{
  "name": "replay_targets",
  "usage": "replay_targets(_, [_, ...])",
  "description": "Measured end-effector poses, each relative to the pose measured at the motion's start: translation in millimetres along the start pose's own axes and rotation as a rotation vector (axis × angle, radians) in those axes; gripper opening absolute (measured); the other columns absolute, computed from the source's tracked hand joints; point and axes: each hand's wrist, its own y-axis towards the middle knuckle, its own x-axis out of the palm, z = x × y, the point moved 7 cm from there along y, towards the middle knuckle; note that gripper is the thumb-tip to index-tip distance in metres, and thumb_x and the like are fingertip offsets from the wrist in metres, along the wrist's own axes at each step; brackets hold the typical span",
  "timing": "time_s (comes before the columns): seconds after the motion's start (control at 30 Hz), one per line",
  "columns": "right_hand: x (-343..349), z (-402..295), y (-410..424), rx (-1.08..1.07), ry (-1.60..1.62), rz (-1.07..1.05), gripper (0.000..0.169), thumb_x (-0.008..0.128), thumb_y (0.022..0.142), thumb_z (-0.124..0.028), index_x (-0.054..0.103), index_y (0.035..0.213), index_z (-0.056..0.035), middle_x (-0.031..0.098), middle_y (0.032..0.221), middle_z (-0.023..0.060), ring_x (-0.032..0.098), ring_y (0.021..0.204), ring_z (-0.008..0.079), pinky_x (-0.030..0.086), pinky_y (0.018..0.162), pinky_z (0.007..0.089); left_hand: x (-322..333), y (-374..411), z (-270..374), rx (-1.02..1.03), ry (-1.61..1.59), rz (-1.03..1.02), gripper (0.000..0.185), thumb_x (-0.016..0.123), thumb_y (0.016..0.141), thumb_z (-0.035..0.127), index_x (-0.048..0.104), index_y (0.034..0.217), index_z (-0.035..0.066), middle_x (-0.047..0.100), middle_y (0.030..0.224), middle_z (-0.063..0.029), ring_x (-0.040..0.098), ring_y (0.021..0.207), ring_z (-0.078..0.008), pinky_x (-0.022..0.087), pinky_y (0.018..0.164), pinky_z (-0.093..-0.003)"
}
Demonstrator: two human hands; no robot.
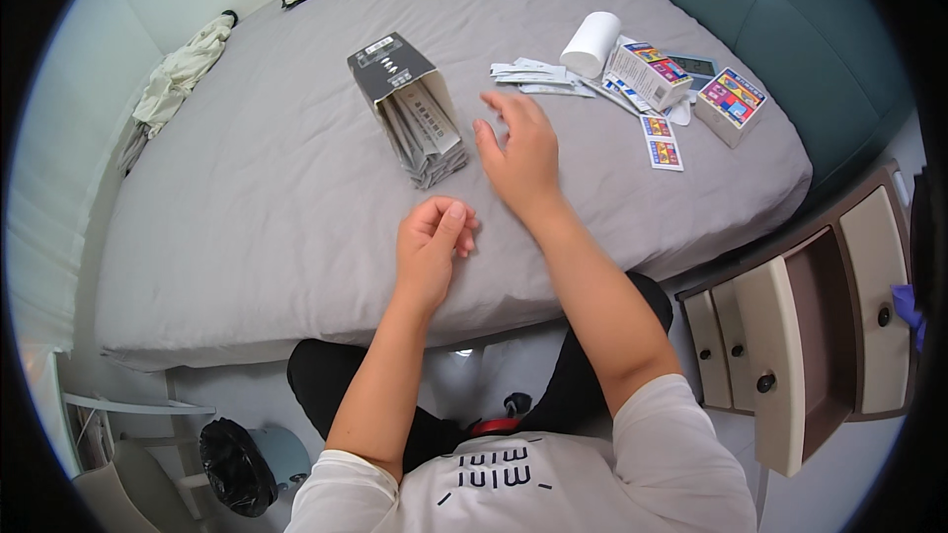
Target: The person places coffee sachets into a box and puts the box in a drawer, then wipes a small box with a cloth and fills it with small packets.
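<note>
My left hand [435, 229] rests above the bed's near part with its fingers curled and nothing visible in them. Just right of the box, my right hand [522, 148] is held with thumb and fingers apart, touching nothing that I can see. A dark cardboard box [389, 63] lies on the grey bed sheet [281, 237], its open end towards me. Several grey sachets [426, 122] with print fill it and stick out of that end. To the right lie flat white packets [537, 76], a white roll [591, 43] and a colourful small box [652, 74].
A second colourful box [732, 105], two joined small packets [661, 142] and a device with a display [692, 68] lie near the teal headboard [800, 37]. A pulled-out drawer [778, 370] stands at the right. A bin with a black bag [233, 466] is at the lower left.
</note>
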Motion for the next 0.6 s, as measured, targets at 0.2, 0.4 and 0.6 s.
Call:
replay_targets(0.2, [12.8,67.3,39.6,-0.064,-0.565,-0.179,0.065,0.063,0.079,-0.033,0.036,0.133,-0.0072,0.028,0.141,0.0148,0.024,0.132,0.0300,0.020,0.108,0.0405,9.1,0.7,2.2,0.026,0.153,-0.025,0.019,0.054,0.090,0.019,0.058,0.083,0.002,0.057,0.073,-0.0006,0.049,0.059,-0.0054,0.038,0.054,-0.0196])
replay_targets(0.4, [33.1,107.6,63.5,-0.028,-0.752,-0.376,0.074,0.054,0.080,-0.054,0.034,0.137,-0.0111,0.028,0.143,0.0135,0.023,0.133,0.0278,0.013,0.110,0.0396,8.2,-2.6,1.2,-0.013,0.177,-0.021,0.018,0.054,0.090,0.020,0.058,0.082,0.004,0.058,0.074,0.0003,0.048,0.060,-0.0046,0.037,0.055,-0.0189])
replay_targets(0.6, [40.1,112.7,68.2,0.128,-0.855,-0.483,0.064,0.051,0.082,-0.054,0.042,0.130,-0.0138,0.049,0.121,0.0106,0.041,0.118,0.0261,0.025,0.101,0.0411,5.4,-1.6,-0.7,-0.006,0.181,-0.013,0.017,0.055,0.090,0.019,0.058,0.083,0.004,0.058,0.074,0.0002,0.048,0.060,-0.0049,0.037,0.055,-0.0189])
